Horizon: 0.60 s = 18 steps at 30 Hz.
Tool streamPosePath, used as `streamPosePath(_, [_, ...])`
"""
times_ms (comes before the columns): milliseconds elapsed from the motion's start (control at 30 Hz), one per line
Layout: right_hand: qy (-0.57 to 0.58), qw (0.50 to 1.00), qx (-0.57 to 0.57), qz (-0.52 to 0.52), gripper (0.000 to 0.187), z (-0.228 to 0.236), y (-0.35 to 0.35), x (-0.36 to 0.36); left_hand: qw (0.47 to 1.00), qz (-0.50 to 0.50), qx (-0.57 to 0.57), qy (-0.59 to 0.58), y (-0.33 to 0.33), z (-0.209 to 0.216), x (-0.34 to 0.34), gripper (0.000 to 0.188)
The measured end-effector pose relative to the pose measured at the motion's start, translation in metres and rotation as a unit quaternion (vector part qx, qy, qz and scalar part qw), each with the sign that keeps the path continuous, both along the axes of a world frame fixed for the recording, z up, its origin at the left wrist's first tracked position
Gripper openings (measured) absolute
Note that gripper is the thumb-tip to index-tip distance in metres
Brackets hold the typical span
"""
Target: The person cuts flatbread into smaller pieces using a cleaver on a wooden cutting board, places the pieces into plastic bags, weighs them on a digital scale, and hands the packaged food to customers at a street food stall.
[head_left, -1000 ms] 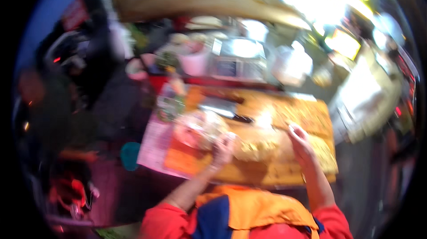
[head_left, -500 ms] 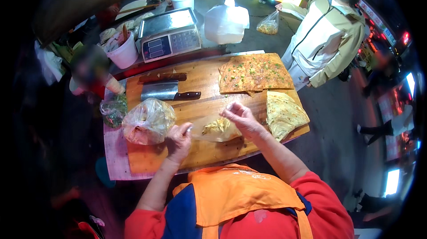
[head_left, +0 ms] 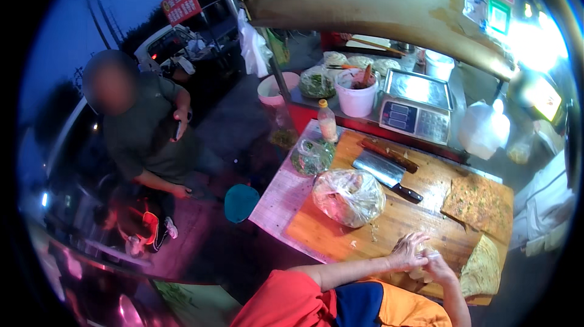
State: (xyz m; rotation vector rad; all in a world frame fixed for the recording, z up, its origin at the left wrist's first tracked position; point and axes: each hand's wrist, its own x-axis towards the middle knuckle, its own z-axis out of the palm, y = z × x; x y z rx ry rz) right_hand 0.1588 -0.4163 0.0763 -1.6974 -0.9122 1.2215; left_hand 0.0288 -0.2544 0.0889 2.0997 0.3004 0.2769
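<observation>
Both hands meet over the near right part of the wooden board (head_left: pixel 322 233). My left hand (head_left: pixel 406 253) is closed with its fingers bent at the top of a clear plastic bag (head_left: pixel 418 274). My right hand (head_left: pixel 437 267) pinches the same bag from the other side. The bag hangs below the hands and is partly hidden by them. To the right of my right hand lies a folded flatbread wedge (head_left: pixel 482 267). Farther off is a large flatbread slab (head_left: pixel 479 202) flecked with green. A cleaver (head_left: pixel 386 172) lies flat beyond my hands.
A knotted bag of food (head_left: pixel 348 198) sits left of the cleaver, near a bag of greens (head_left: pixel 312 156) and a bottle (head_left: pixel 327 121). Behind stand a scale (head_left: pixel 415 117) and a white bucket (head_left: pixel 356 99). A person (head_left: pixel 149 120) stands at left; another's pale clothing (head_left: pixel 546 199) shows at right.
My view has swung left, bringing in the street and the person there. My hands, apart at the bag's sides before, have come together at its top.
</observation>
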Motion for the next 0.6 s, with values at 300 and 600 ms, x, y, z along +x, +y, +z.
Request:
streamPosePath(300, [-0.010, 0.999, 0.024, -0.025, 0.041, 0.109, 0.020, -0.023, 0.993, -0.120, -0.019, -0.010, -0.004, -0.060, 0.022, 0.072])
streamPosePath(600, [-0.619, 0.755, 0.164, -0.142, 0.012, 0.066, 0.037, -0.022, 0.936, -0.167, -0.310, -0.019, 0.001, -0.076, 0.044, 0.048])
